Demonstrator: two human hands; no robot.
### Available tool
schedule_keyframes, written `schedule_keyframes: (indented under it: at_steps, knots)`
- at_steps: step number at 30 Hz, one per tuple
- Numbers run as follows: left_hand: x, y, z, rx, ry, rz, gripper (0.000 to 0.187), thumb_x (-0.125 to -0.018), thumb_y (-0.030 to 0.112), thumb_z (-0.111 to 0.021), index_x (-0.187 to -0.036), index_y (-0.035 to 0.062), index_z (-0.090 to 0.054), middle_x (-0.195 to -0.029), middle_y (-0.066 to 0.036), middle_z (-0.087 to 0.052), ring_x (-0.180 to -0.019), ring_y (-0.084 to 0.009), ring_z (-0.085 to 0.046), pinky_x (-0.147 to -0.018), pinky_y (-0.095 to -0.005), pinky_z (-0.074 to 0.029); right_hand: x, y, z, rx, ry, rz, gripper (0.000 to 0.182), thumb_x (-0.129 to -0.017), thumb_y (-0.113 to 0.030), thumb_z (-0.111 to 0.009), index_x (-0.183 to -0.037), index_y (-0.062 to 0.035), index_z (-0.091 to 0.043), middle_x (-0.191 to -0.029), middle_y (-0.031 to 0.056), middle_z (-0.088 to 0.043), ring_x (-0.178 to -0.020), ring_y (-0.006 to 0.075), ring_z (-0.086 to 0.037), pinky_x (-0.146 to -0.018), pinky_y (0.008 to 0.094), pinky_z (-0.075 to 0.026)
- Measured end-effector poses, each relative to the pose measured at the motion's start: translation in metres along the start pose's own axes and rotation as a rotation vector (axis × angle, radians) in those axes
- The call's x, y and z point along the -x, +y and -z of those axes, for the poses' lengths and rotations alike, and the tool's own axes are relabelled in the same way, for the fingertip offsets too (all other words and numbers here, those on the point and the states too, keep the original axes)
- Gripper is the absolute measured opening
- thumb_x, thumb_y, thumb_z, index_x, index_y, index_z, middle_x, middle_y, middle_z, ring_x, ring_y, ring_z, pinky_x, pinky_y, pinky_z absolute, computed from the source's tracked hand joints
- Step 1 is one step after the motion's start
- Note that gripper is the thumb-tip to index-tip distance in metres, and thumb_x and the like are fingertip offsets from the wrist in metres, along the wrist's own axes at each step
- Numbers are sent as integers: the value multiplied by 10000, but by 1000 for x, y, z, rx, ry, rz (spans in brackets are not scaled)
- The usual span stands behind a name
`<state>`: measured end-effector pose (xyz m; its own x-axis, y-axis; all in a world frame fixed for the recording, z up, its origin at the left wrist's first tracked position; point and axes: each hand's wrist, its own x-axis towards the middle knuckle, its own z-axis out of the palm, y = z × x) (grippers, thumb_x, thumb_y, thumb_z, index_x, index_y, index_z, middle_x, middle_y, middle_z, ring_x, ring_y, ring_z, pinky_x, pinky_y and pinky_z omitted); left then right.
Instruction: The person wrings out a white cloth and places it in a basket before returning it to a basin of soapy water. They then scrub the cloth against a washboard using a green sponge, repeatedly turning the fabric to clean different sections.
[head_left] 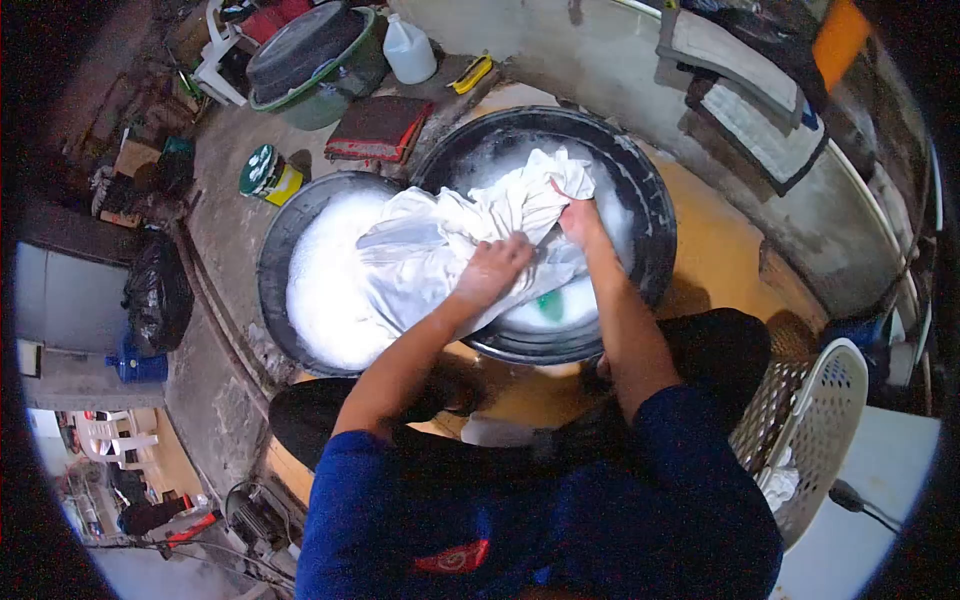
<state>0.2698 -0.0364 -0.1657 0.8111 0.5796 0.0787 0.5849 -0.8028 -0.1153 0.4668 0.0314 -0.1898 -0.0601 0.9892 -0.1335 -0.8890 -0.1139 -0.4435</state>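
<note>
A wet white cloth (425,235) lies bunched and stretched across two black basins standing side by side. Its lower left part reaches into the thick suds of the left basin (275,290). The upper part is over the larger right basin (655,200), which also holds foamy water. My left hand (492,270) is closed on the middle of the cloth, fingers curled into it. Further right, my right hand (577,220) grips a bunched end, where a small reddish strip shows. A green object (549,306) sits in the suds of the right basin, just below the cloth.
Beyond the basins are a green tub (325,95), a white jug (409,50), a yellow-handled brush (472,74) and a small yellow-and-green bucket (270,177). A perforated plastic basket (835,400) stands at my right. Towels (765,130) hang over the low wall.
</note>
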Motion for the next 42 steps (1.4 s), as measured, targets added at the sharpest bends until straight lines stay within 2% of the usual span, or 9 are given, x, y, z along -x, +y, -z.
schedule_keyframes:
  at_steps: [7, 12, 19, 21, 25, 32, 36, 39, 42]
  knots:
    - [33, -100, 3, 362, 432, 291, 387, -630, -38, -521, -1006, 50, -497, -798, -142, -546, -741, -267, -536, -669, -346, -419, 6, 10, 9, 822, -220, 53, 501, -685, -83, -655, -1148, -45, -466, -1109, 22, -507, -1020, 135, -464, -870, 266, -366]
    - [54, -115, 73, 874, 247, 748, 208, -643, -90, -427, -741, 37, -560, -562, -2, -479, -487, -69, -441, -448, -231, -344, -3, 9, -7, 838, 4, 133, 577, -592, 77, -545, -1141, -70, -443, -982, 85, -558, -922, 167, -527, -810, 275, -420]
    - [7, -102, 42, 1057, 509, 403, 204, -779, 230, -477, -752, 39, -546, -628, -57, -536, -549, -150, -494, -513, -286, -397, 2, 6, 26, 392, 161, 123, 610, -611, 169, -427, -1151, -115, -430, -1031, 86, -531, -944, 204, -529, -757, 285, -477]
    - [-19, -44, 50, 668, 1, 475, 331, -768, 287, -525, -1049, 118, -482, -735, -186, -583, -706, -322, -585, -622, -403, -450, 10, -1, 14, 320, 78, 48, 614, -637, 155, -446, -1171, -147, -430, -1046, 88, -524, -955, 198, -525, -747, 291, -480]
    - [-40, -14, -7, 259, -561, 68, 489, -730, 241, -581, -1191, 190, -426, -839, -133, -606, -780, -294, -591, -683, -383, -464, 10, -4, 14, 386, 2, 20, 572, -660, 94, -506, -1185, -121, -427, -995, 88, -554, -892, 200, -556, -737, 297, -479]
    - [-60, -113, -9, 557, 147, 342, 220, -714, 246, -594, -697, 27, -587, -753, -147, -590, -710, -274, -569, -620, -374, -444, 4, -13, 32, 388, 286, -81, 483, -588, 25, -630, -1059, -54, -553, -992, 91, -583, -861, 189, -578, -755, 307, -462]
    - [-82, -184, 20, 1032, 509, 567, 187, -721, 156, -561, -851, 31, -609, -745, -136, -614, -691, -203, -578, -634, -324, -435, -9, -21, 96, 1511, -191, 398, 369, -709, -45, -582, -1074, -25, -530, -1056, 80, -572, -965, 196, -546, -873, 313, -409]
    - [-95, -198, 33, 873, 499, 618, 184, -750, 68, -515, -902, 25, -610, -798, -63, -633, -726, -154, -578, -660, -268, -431, 5, -59, 32, 159, -220, 27, 380, -728, -69, -568, -1104, -55, -520, -1071, 87, -564, -977, 195, -538, -881, 304, -404]
    - [-110, -180, 73, 1357, 443, 542, 174, -764, 26, -502, -899, 15, -611, -801, 2, -621, -707, -98, -545, -642, -238, -418, 14, -77, -28, 372, -278, 154, 461, -655, -74, -617, -1099, -45, -501, -1014, 53, -570, -963, 157, -529, -863, 286, -401]
